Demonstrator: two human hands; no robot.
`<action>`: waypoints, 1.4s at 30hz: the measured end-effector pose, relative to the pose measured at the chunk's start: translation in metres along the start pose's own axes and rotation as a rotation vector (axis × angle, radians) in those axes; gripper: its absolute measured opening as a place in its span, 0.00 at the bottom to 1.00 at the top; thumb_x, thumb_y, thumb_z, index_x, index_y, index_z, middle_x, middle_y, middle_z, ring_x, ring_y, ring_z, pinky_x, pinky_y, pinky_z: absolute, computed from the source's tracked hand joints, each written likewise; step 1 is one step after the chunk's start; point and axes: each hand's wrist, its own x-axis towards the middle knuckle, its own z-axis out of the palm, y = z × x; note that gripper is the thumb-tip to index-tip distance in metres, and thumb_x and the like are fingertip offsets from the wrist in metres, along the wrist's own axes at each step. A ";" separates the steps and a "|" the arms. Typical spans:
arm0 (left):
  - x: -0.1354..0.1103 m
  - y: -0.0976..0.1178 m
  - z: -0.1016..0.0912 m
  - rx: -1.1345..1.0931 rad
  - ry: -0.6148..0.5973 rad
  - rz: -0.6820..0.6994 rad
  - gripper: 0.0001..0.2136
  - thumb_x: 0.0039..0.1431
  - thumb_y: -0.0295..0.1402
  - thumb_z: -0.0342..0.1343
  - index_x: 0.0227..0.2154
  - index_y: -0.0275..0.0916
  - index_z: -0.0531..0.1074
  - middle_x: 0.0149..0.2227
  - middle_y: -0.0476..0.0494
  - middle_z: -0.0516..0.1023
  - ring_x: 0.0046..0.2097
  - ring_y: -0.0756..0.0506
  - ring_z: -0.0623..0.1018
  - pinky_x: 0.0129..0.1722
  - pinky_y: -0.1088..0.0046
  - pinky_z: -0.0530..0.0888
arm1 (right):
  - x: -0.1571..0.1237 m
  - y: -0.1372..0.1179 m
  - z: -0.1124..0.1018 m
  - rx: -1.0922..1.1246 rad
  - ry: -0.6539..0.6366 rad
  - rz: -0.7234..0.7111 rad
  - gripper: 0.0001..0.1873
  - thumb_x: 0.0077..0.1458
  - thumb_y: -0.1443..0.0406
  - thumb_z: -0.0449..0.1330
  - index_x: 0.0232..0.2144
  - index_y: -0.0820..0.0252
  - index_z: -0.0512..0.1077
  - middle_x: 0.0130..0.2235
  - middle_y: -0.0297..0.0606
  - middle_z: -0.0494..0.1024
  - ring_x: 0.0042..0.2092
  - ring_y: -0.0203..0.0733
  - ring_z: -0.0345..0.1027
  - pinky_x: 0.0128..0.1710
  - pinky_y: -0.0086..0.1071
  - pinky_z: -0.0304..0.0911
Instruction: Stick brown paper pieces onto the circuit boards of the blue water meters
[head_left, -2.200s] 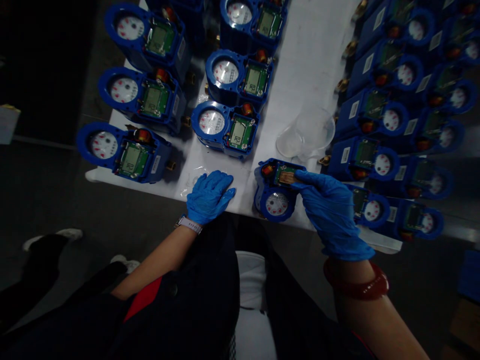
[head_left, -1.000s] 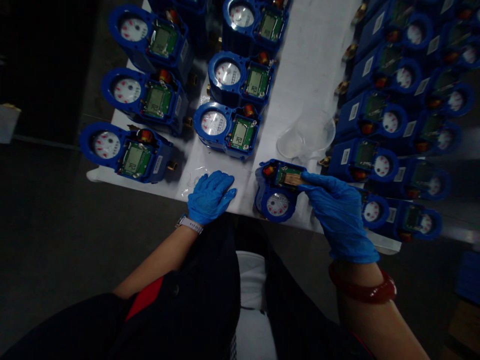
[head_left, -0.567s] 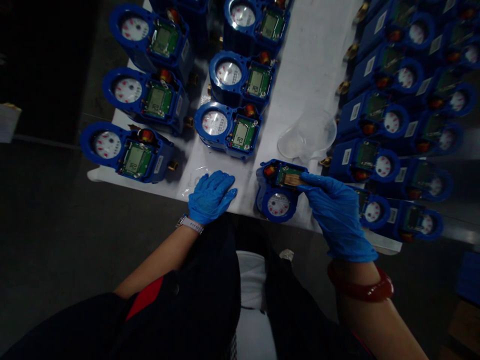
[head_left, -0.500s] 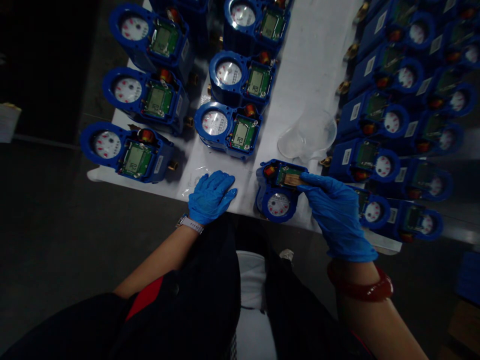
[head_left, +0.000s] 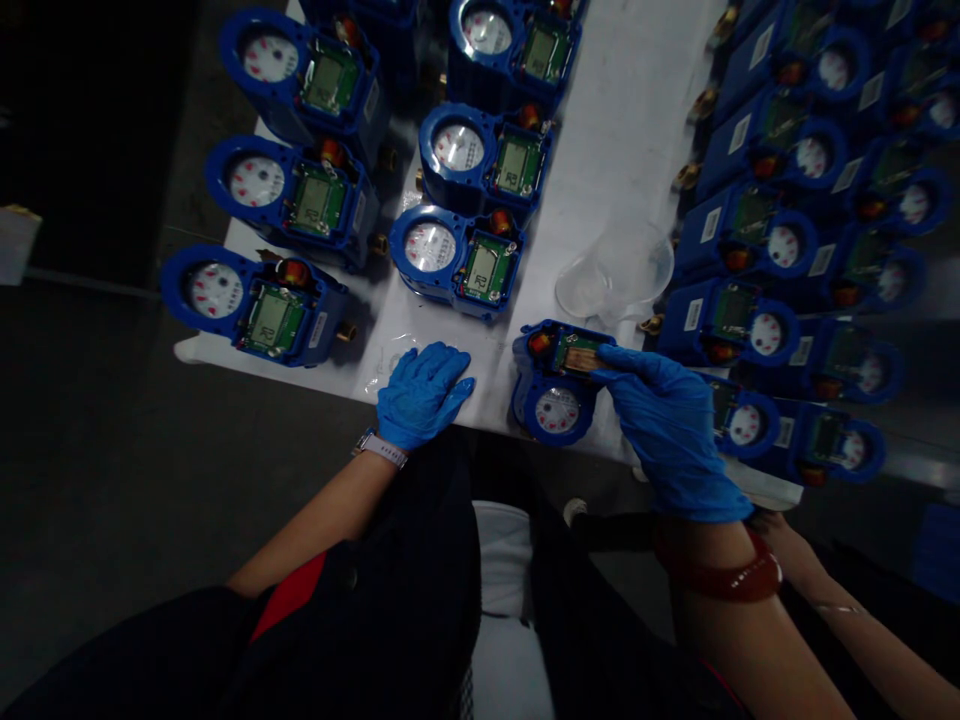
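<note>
A flat brown wooden-looking stick (head_left: 581, 359) is pinched in the blue-gloved fingers of my right hand (head_left: 664, 425). It lies over the green circuit board of a blue water meter (head_left: 556, 412) at the table's front edge, covering most of the board's display; whether it presses on the board I cannot tell. This meter's round dial faces toward me. My left hand (head_left: 424, 392), also gloved in blue, rests palm down on the table beside a clear plastic film (head_left: 386, 362), fingers stretched out and nothing held. Behind it stands another open meter (head_left: 457, 258) with its display lit.
Open blue meters (head_left: 259, 305) stand in rows at the left, and more (head_left: 739, 320) crowd the right side. A translucent plastic cup (head_left: 619, 270) sits on the white table (head_left: 600, 150) behind the worked meter. At lower right, another person's arm (head_left: 840, 610) is close to my right forearm.
My right hand and the stick have shifted slightly to the left over the circuit board. Another person's arm has come into view at lower right. My left hand stays in place.
</note>
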 end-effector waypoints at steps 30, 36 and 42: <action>0.002 0.002 -0.003 -0.033 -0.050 -0.037 0.19 0.71 0.45 0.49 0.58 0.45 0.74 0.59 0.42 0.77 0.64 0.38 0.72 0.65 0.52 0.65 | -0.001 -0.006 -0.007 -0.049 -0.027 -0.035 0.17 0.52 0.55 0.70 0.41 0.59 0.81 0.44 0.41 0.80 0.46 0.47 0.76 0.53 0.47 0.74; 0.002 0.000 -0.001 -0.037 -0.043 -0.035 0.20 0.71 0.45 0.49 0.58 0.45 0.74 0.59 0.43 0.77 0.64 0.38 0.71 0.66 0.52 0.65 | -0.003 -0.003 -0.009 -0.066 0.014 -0.030 0.16 0.51 0.55 0.70 0.40 0.56 0.81 0.43 0.39 0.80 0.44 0.45 0.75 0.53 0.47 0.73; 0.001 0.000 0.000 -0.029 -0.037 -0.025 0.19 0.71 0.44 0.49 0.58 0.45 0.73 0.59 0.43 0.77 0.64 0.38 0.71 0.66 0.52 0.65 | -0.004 0.000 -0.010 -0.110 -0.005 -0.032 0.15 0.54 0.57 0.69 0.42 0.57 0.81 0.41 0.40 0.80 0.45 0.46 0.75 0.52 0.46 0.73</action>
